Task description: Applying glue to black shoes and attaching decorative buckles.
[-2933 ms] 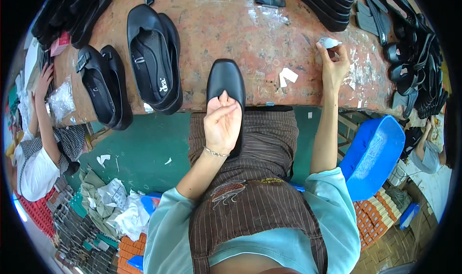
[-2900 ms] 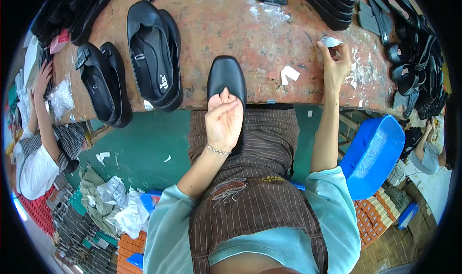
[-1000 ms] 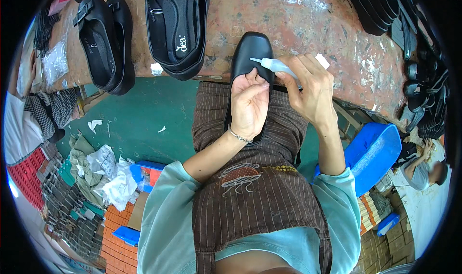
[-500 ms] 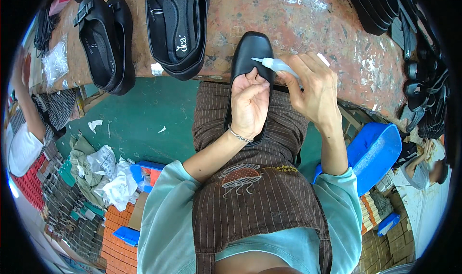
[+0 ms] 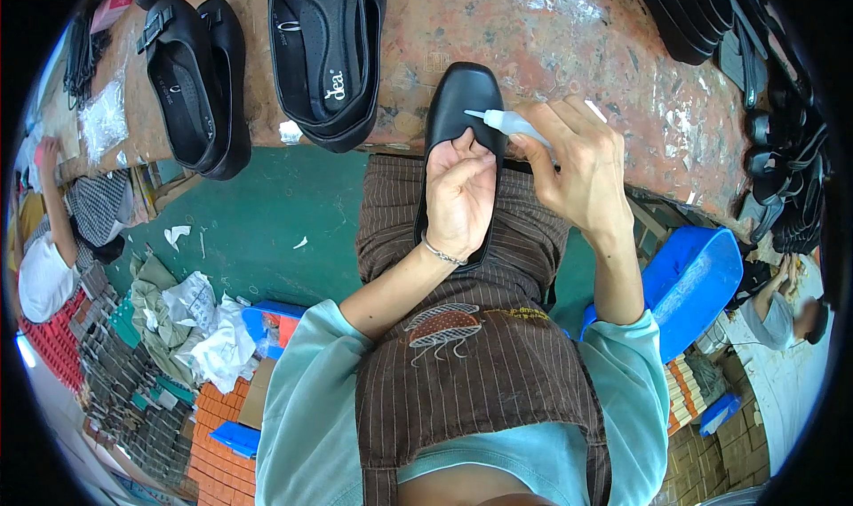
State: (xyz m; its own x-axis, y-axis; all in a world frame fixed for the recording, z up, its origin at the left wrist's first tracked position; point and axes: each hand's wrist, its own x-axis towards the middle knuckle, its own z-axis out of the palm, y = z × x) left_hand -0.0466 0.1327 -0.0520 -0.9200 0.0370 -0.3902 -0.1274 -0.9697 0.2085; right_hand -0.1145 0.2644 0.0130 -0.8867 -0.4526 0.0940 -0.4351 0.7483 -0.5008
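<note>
A black square-toed shoe (image 5: 461, 95) points away from me, its toe at the table's near edge and its heel over my lap. My left hand (image 5: 460, 195) is palm up in its opening, fingers tucked under the upper and bearing the shoe; the fingertips are mostly hidden. In my right hand (image 5: 579, 164) is a small whitish squeeze bottle (image 5: 514, 123), pinched between thumb and fingers. Its thin pale nozzle points left over the shoe's upper, just above the opening. Whether the tip touches the leather I cannot tell.
On the worn table (image 5: 533, 53), a black pair with buckles (image 5: 191, 97) and a larger black pair (image 5: 324, 62) stand left. More black shoes (image 5: 684, 13) and hanging straps (image 5: 786, 168) are at right. A blue bin (image 5: 689, 293) is beside my right arm. People work at both sides.
Both my hands, the shoe and the bottle hold nearly the same place; the view shifts slightly. At the far left, the other person's arm has moved, and a hand with something pink now shows.
</note>
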